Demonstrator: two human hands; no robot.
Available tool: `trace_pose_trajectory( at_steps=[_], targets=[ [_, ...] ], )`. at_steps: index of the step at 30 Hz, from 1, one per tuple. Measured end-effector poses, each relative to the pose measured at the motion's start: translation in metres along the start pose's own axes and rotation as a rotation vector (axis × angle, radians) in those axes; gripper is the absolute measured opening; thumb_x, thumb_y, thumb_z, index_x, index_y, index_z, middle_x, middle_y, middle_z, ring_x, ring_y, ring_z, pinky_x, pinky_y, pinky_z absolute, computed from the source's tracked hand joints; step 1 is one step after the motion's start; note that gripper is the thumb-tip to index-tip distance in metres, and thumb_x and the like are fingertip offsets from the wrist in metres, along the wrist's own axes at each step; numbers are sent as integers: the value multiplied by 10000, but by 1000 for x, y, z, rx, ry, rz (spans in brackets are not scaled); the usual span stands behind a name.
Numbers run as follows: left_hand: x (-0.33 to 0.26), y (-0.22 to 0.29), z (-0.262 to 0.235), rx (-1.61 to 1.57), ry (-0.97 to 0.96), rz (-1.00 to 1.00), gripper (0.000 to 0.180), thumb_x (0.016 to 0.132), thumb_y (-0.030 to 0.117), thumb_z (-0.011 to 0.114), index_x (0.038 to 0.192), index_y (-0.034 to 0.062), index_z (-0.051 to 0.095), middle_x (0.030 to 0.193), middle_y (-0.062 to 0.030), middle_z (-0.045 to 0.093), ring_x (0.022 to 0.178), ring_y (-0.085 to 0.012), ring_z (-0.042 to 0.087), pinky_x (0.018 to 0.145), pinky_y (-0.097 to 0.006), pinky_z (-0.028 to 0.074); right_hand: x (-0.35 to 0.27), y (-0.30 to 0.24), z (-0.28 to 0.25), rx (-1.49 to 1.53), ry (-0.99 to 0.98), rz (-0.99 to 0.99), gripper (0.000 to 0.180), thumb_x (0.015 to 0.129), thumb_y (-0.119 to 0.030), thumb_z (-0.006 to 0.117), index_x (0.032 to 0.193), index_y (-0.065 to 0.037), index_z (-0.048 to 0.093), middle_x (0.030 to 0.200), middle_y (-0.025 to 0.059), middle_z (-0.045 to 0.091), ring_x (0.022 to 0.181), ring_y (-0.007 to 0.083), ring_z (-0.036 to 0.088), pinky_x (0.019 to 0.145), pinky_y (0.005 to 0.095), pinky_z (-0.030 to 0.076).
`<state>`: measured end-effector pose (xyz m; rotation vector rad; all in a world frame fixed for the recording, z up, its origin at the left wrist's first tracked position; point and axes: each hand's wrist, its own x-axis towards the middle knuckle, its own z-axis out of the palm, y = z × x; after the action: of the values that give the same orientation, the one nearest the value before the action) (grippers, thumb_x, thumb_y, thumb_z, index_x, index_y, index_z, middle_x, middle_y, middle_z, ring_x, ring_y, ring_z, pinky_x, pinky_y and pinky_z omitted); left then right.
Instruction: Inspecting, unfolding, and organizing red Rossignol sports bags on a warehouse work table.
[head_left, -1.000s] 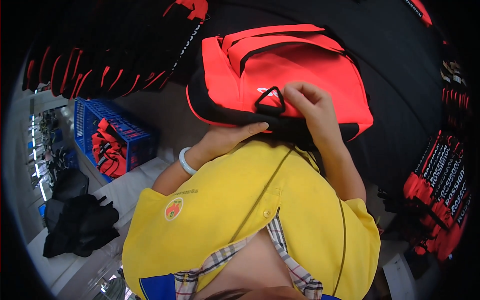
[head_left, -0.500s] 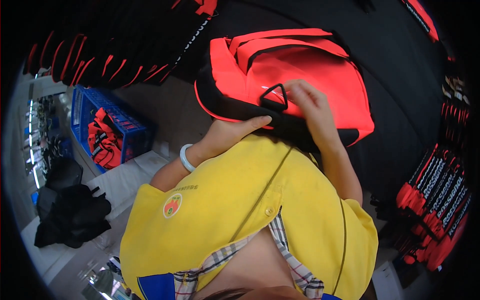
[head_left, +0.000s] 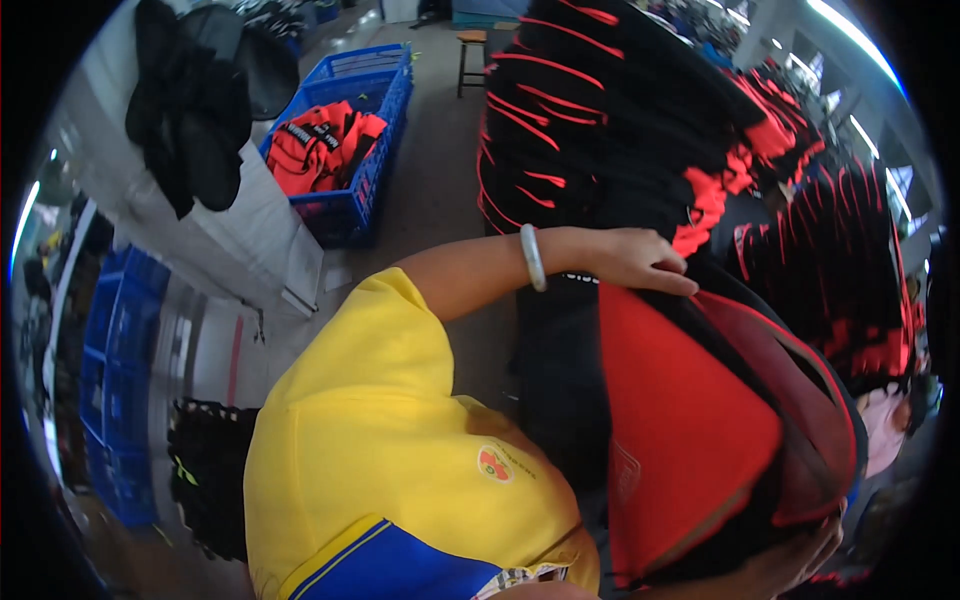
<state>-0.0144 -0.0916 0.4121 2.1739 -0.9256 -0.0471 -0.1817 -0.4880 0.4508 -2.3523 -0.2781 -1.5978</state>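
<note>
A red and black backpack (head_left: 680, 430) is held up at the lower right, tilted on its side, with a gap along its dark-edged opening. My left hand (head_left: 640, 262), below a pale bangle on the wrist, grips its upper edge with the fingers bent over the black trim. Low at the right, my right hand (head_left: 818, 552) holds the bag's lower far edge; most of its fingers are hidden behind the bag. A dark red inner panel (head_left: 815, 420) shows beside the opening.
Stacked black pieces with red edging (head_left: 550, 110) rise beyond my left arm, and another stack (head_left: 840, 270) stands at the right. A blue crate (head_left: 375, 190) holds red pieces. Black pieces (head_left: 190, 110) hang over a white table edge. Blue bins (head_left: 120, 390) stand at the far left.
The view has swung left. The backpack has gone from lying flat under both hands to being held up on its side at the right. Both hands have shifted to its edges.
</note>
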Motion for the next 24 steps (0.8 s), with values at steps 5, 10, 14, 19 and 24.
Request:
trace_pose_trajectory(
  at_steps=[5,10,14,19,24],
  targets=[
    [7,-13,-37,58,423,367,462,895,467,644,826,10,622,694,-109,579,652,-195,556,628,-328,421,31,45,31,168,-117,-3,441,992,-359,432,1105,14,639,960,203,620,847,362,586,748,463,468],
    [26,51,0,-429,326,444,403,894,394,669,826,-1,623,675,-117,560,638,-161,532,611,-327,416,17,-70,42,324,-267,56,368,968,-297,482,1104,18,614,979,168,605,875,306,573,789,416,451],
    [59,94,43,-365,258,442,432,858,433,683,874,2,680,797,-170,667,766,-283,663,669,-383,498,15,-68,42,410,-388,111,319,949,-248,522,1103,22,593,994,139,594,898,262,563,822,378,438],
    [84,109,84,-370,152,314,407,876,406,664,916,1,686,848,-187,682,857,-339,663,716,-397,502,2,-55,36,497,-502,207,277,925,-186,572,1103,26,568,1012,104,579,926,206,551,864,331,422],
    [97,117,92,-274,-104,249,424,919,393,600,986,-18,677,908,-191,691,879,-320,660,759,-401,501,13,-44,40,126,-767,27,335,857,-177,663,1089,13,513,996,82,529,962,203,508,903,331,403]
  ],
)
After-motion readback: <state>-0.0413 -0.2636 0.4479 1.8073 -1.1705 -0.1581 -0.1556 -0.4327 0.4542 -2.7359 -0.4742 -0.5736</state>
